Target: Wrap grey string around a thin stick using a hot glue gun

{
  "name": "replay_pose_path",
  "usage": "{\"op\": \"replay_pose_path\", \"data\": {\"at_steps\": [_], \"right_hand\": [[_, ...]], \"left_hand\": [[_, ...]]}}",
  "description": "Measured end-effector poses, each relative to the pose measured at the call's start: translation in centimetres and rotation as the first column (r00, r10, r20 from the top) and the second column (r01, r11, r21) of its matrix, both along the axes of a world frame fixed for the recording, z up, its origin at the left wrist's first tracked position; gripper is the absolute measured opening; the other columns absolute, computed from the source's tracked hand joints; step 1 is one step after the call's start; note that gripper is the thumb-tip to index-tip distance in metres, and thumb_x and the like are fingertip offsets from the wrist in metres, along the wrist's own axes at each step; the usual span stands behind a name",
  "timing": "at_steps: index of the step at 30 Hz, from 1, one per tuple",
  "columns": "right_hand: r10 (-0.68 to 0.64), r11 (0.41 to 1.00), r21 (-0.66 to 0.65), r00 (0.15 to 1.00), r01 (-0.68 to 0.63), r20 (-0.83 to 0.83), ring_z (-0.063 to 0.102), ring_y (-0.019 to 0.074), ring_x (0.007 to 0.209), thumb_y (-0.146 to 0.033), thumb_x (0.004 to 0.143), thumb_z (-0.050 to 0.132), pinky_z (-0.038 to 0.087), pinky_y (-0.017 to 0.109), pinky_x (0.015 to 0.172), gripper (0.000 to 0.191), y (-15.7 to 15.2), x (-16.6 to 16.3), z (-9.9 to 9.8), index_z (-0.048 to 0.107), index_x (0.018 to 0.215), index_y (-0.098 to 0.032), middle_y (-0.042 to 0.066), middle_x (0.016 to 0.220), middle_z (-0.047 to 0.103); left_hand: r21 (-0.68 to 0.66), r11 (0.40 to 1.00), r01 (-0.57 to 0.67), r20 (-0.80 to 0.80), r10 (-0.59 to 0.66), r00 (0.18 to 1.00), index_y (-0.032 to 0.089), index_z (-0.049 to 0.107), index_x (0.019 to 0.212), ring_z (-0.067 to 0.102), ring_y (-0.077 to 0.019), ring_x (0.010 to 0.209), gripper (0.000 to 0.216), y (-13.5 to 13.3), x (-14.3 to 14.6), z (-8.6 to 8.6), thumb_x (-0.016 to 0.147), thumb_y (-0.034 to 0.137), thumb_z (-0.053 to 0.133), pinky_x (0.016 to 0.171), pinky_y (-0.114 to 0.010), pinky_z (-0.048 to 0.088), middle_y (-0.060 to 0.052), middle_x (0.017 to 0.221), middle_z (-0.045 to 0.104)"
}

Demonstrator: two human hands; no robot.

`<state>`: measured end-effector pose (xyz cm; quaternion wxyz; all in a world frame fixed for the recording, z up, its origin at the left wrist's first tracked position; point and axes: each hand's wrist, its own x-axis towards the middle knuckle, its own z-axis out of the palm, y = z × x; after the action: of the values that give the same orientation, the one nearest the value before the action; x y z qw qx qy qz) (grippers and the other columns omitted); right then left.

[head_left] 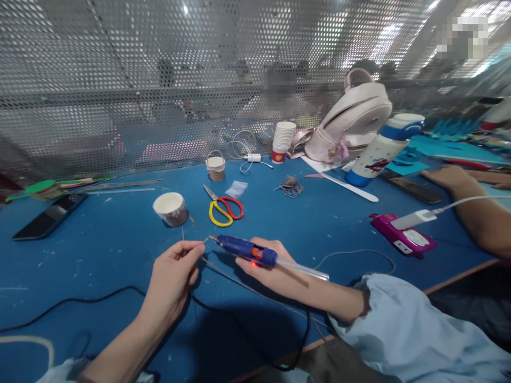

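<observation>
My left hand (175, 274) pinches the end of a thin grey cord (239, 287) between thumb and fingers, and the cord trails right across the table. My right hand (275, 274) is wrapped round a blue hot glue gun (235, 246). A clear glue stick (303, 269) sticks out of its back, and a small red light glows on its side. The gun's nozzle points left, close to the cord's tip at my left fingertips; whether they touch I cannot tell. Beyond my hands lie scissors (229, 207) with red and yellow handles and a white-topped cup (173, 213) wrapped in brown.
Farther back are a small handled basket (216, 169), a tangle of grey yarn (290, 186), stacked paper cups (284, 141), a bottle (379, 154) and a backpack (355, 117). A purple power strip (403, 234) sits right, near another person's arm (475, 218). A black cable (96, 300) crosses the front.
</observation>
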<state>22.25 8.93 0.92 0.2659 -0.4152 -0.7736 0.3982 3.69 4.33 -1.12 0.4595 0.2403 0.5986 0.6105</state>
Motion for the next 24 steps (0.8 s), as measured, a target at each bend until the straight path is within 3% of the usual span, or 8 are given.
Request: {"op": "replay_pose_path", "data": {"at_steps": [9,24], "right_hand": [[0.059,0.998,0.018,0.998,-0.059,0.032,0.049,0.0083,0.052,-0.034,0.077,0.058,0.037,0.019,0.051,0.020,0.0,-0.2,-1.0,0.055,0.069,-0.017,-0.001,0.061,0.057],[0.061,0.998,0.013,0.998,-0.061,0.034,0.046,0.0078,0.050,-0.037,0.078,0.058,0.035,0.019,0.049,0.022,0.1,-0.1,-1.0,0.053,0.068,-0.018,-0.003,0.058,0.054]], "left_hand": [[0.010,1.000,0.008,0.005,-0.008,1.000,0.011,0.066,0.071,0.031,-0.0012,0.034,0.025,0.0,-0.1,-0.3,0.059,0.028,0.079,0.035,-0.018,0.018,0.007,0.045,0.046],[0.000,1.000,0.019,-0.005,-0.019,1.000,0.012,0.065,0.070,0.030,-0.0017,0.033,0.025,0.1,0.1,-0.1,0.057,0.028,0.078,0.035,-0.018,0.017,0.007,0.045,0.046]]}}
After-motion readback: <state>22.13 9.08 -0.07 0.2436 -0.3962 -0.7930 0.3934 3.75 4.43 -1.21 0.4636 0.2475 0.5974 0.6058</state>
